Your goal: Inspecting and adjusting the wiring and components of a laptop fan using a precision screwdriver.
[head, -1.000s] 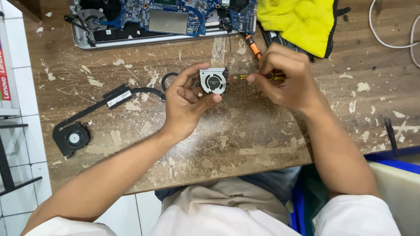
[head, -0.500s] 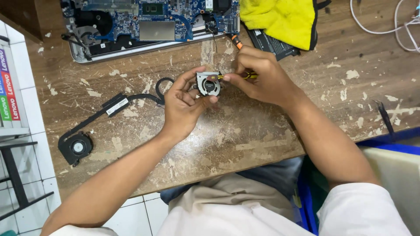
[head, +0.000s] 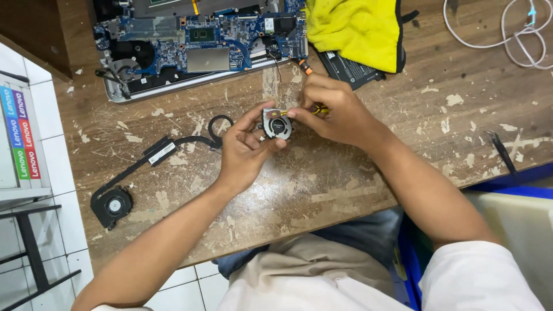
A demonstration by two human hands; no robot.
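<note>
My left hand [head: 245,151] grips a small round laptop cooling fan [head: 277,124] just above the worn wooden table [head: 322,190]. My right hand [head: 337,109] is closed around a screwdriver with a yellow and black handle [head: 318,109], whose tip touches the fan's top edge. Most of the screwdriver's shaft is hidden by my fingers. Both hands meet at the table's middle, in front of the opened laptop [head: 196,46].
A heat pipe with a second black fan [head: 112,204] lies at the left. A yellow cloth [head: 354,29] covers a black battery [head: 351,70] at the back. An orange-handled tool [head: 303,67], black tweezers [head: 502,151] and white cables [head: 507,34] lie around.
The view has shifted so the table appears lower and more of the laptop board shows. Both hands keep the same hold on the fan and the screwdriver.
</note>
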